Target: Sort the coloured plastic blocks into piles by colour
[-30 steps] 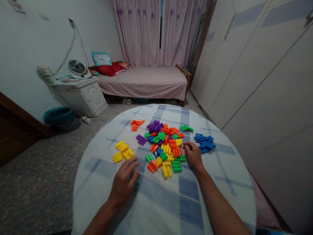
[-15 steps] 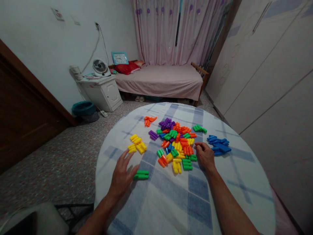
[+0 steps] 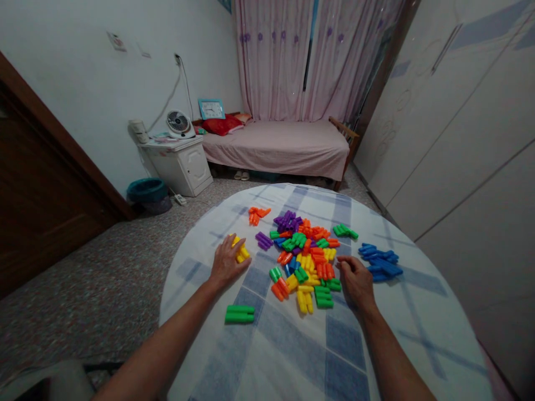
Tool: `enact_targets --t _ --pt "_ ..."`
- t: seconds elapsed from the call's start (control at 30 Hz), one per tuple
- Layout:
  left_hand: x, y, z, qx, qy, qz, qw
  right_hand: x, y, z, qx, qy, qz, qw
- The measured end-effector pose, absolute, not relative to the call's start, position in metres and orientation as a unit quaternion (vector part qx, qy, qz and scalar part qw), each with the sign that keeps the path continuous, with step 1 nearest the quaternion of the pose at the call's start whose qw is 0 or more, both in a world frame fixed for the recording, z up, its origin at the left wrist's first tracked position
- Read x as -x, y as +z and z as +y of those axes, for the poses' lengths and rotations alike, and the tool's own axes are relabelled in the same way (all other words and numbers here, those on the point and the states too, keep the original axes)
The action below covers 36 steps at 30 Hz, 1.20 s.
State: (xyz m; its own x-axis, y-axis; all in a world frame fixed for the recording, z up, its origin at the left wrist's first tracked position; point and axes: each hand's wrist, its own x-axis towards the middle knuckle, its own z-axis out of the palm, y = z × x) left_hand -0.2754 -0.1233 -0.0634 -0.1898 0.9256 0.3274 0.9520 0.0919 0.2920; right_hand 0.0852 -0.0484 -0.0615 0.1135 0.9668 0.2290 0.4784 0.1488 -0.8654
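My left hand [image 3: 227,260] lies over a small group of yellow plastic building blocks [image 3: 241,250], its fingers and thumb curved round them; part of the group is hidden under the hand. Closer to me, a green block [image 3: 239,314] lies alone on the tablecloth. My right hand [image 3: 355,277] rests with curled fingers at the right edge of a mixed pile of blocks [image 3: 309,262] in orange, yellow, green, blue and purple. Whether its fingertips hold anything is hidden. Just right of that hand sits a heap of blue blocks [image 3: 380,260].
The round table has a blue-and-white checked cloth [image 3: 267,362]. Orange blocks [image 3: 258,215], a purple block [image 3: 263,240] and green blocks [image 3: 345,231] lie around the pile. Beyond are a bed [image 3: 284,145], a white cabinet [image 3: 184,164] with a fan [image 3: 179,123], and a bin [image 3: 148,195].
My left hand has moved forward from beside the green block onto the yellow blocks. The green block is now fully uncovered. My right hand stays by the pile; the whole view has shifted slightly.
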Motion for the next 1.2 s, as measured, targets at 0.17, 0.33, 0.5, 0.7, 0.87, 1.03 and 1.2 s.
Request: enact_targets --t 0.17,0.33,0.5,0.7,0.87,1.03,1.2 --pt "0.287 -0.059 -0.096 0.632 -0.251 -0.732 0.032 -0.085 -0.058 -0.050 0.601 0.275 -0.603 0.447" --pt "0.277 -0.046 -0.128 0.643 -0.323 -0.694 0.009 -0.086 -0.057 -0.049 0.599 0.282 -0.601 0.449" --pt "0.258 -0.047 -0.212 0.797 -0.243 -0.544 -0.102 -0.085 -0.058 -0.049 0.598 0.283 -0.596 0.455" --pt "0.255 -0.060 -0.224 0.783 -0.266 -0.554 -0.093 -0.084 -0.057 -0.050 0.595 0.273 -0.603 0.456" --pt "0.263 -0.059 -0.176 0.754 -0.306 -0.581 -0.035 -0.085 -0.059 -0.048 0.595 0.273 -0.604 0.455" --pt "0.239 -0.042 -0.150 0.763 -0.286 -0.580 0.000 -0.085 -0.061 -0.047 0.591 0.274 -0.605 0.459" --pt "0.202 -0.035 -0.144 0.807 -0.275 -0.515 -0.087 -0.086 -0.062 -0.047 0.590 0.281 -0.601 0.461"
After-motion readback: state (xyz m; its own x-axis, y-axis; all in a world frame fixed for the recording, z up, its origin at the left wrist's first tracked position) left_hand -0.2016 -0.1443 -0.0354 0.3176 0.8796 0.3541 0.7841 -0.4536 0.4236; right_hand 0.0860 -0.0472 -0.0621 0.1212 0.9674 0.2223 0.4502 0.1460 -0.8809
